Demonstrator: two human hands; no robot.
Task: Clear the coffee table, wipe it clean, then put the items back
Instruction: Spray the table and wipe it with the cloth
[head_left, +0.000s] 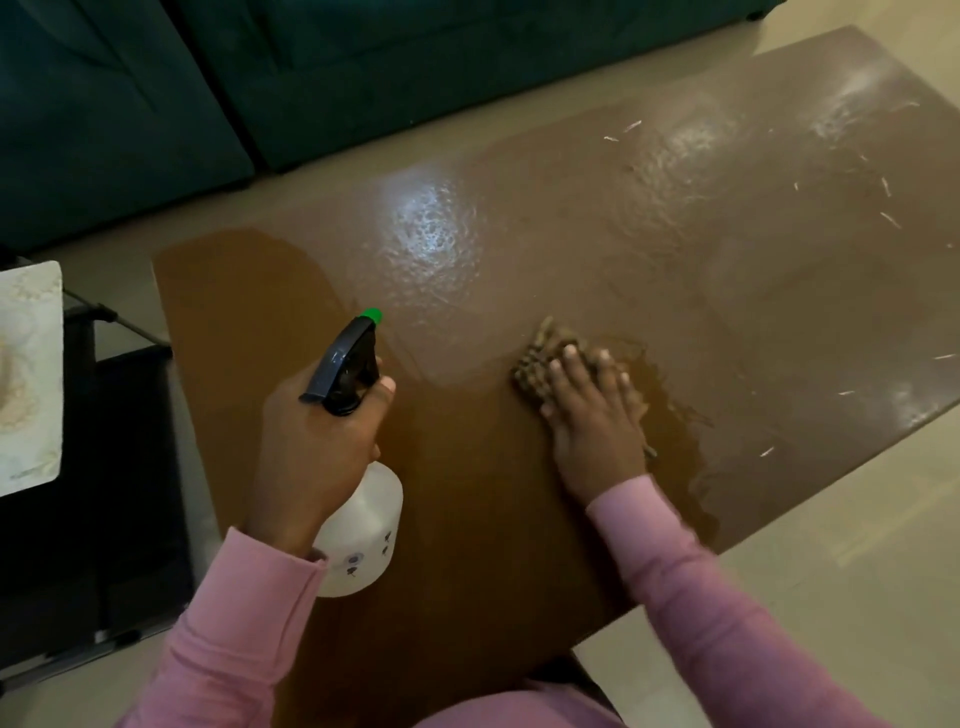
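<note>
Above the near left of the coffee table (493, 545), gripped in the left hand (317, 441): spray bottle (363, 525), nozzle pointing far. To its right, on the tabletop's middle: cloth (535, 358), pressed under the flat right hand (592, 415). Scattered over the far right: small scraps (885, 186). Beyond the far edge: sofa (363, 78). Left of the table: low stand (78, 493), mat (31, 374) on top.

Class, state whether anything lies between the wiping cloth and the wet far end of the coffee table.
Nothing bulky: only small pale scraps dot the wet coffee table beyond the cloth under the right hand. The left hand holds the spray bottle aside.
</note>
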